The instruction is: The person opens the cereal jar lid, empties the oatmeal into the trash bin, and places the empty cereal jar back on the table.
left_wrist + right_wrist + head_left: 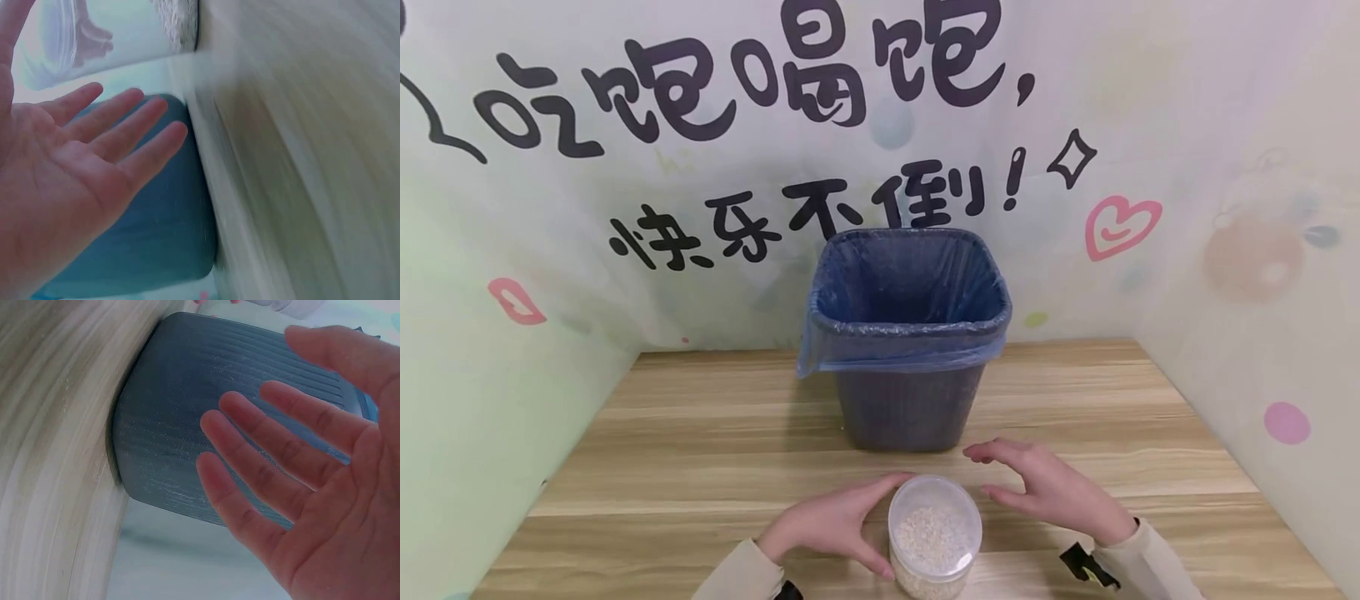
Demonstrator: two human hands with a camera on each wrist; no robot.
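A clear round jar (934, 537) with a translucent lid stands upright near the table's front. Pale flakes or grains lie inside it; their exact kind is unclear. My left hand (835, 517) is at the jar's left side, thumb and fingers spread around it. In the left wrist view, that hand's (75, 169) fingers are extended beside the jar (134, 31); I cannot tell whether they touch it. To the right of the jar, my right hand (1048, 492) holds nothing. Its palm and loosely extended fingers (250, 469) show in the right wrist view.
A dark bin (910, 408) with a blue plastic liner (917, 354) folded over its rim stands behind the jar. It is on the wood-grain table (715, 433), close to the printed back wall (745, 167). Side walls (1247, 333) flank the table.
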